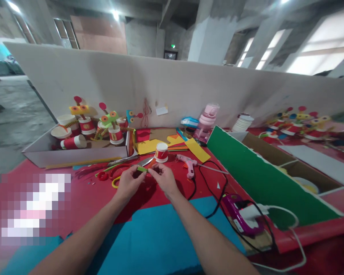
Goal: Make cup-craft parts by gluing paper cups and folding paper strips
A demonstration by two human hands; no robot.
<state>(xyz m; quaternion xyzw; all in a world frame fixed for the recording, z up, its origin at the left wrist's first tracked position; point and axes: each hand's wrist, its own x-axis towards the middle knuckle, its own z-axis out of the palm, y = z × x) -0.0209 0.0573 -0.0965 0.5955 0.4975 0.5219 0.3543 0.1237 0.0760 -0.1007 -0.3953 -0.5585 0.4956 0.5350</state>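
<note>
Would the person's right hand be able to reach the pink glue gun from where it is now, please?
Probably yes: the pink glue gun lies just beside the right hand with bare table between, though that hand pinches a green strip.

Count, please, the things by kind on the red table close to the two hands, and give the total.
Green strip, held by left hand and right hand: 1
Red-and-white paper cup: 1
Pink glue gun: 1
Scissors: 1
Yellow foam sheet: 1
Total: 5

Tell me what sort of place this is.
Probably a craft workbench in a bare concrete hall: a pink glue gun, coloured paper sheets and finished paper-cup figures surround both hands pinching a green strip.
</note>
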